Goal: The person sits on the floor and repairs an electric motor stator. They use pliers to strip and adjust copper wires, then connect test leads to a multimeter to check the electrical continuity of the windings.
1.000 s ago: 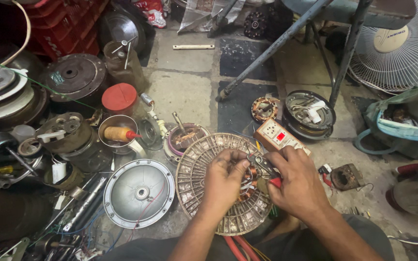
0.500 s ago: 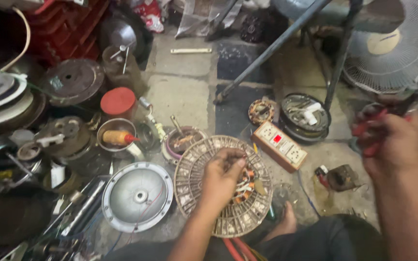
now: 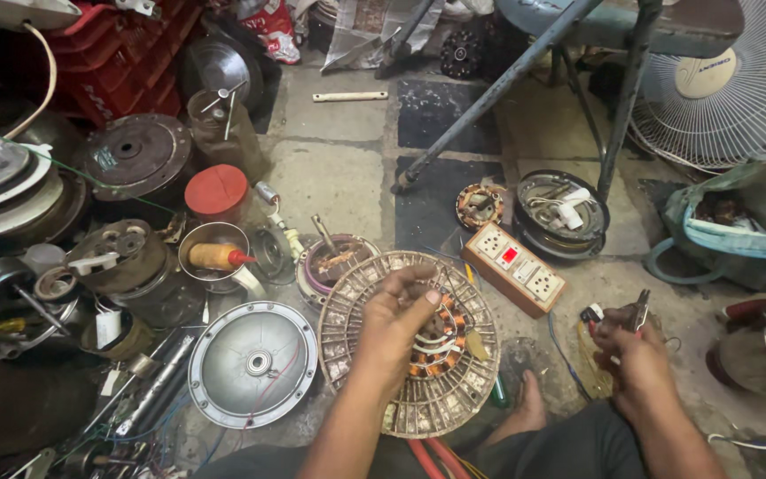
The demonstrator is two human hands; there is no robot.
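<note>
Right hand [image 3: 636,346] lowered, perhaps gripping pliers [image 3: 641,310]

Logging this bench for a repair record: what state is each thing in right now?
Fan stator: opened up, copper windings exposed, flat on the floor.
Left hand: resting on the stator's windings.
Right hand: closed on pliers, off to the side.
Round metal cover: removed, lying flat.
Power strip: red switch visible, sockets empty.
Red-lidded jar: closed.
</note>
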